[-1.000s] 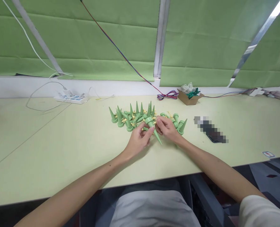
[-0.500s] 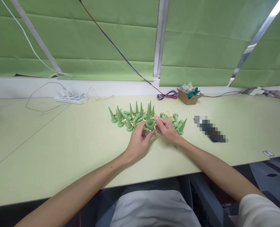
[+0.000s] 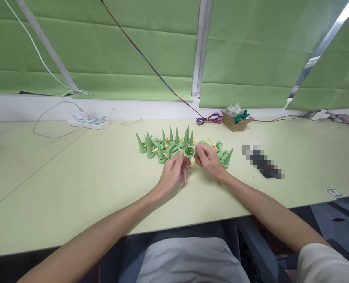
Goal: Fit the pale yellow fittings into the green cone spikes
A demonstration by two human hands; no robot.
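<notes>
A green hollow piece (image 3: 189,152) is between my two hands, its round opening turned toward me. My left hand (image 3: 173,169) pinches it from the left with thumb and index finger, the other fingers hanging loosely. On its right side my right hand (image 3: 207,159) is closed at the rim, fingertips pressed together. A small yellow part (image 3: 192,164) shows just below the piece, by my left fingertips. Behind my hands lies a pile of green cones (image 3: 149,147) and yellow parts, several cones standing point up. More green pieces (image 3: 226,158) are right of my right hand.
At the back stand a cardboard box (image 3: 236,124) with plastic and green material, a bundle of red and blue wire (image 3: 208,118) and a white power strip (image 3: 89,123). A pixelated dark object (image 3: 263,162) lies on the right of the table (image 3: 74,188).
The green piece has shifted slightly and its opening faces me more. My left fingers have loosened and extended below it, and the yellow part now shows under the piece.
</notes>
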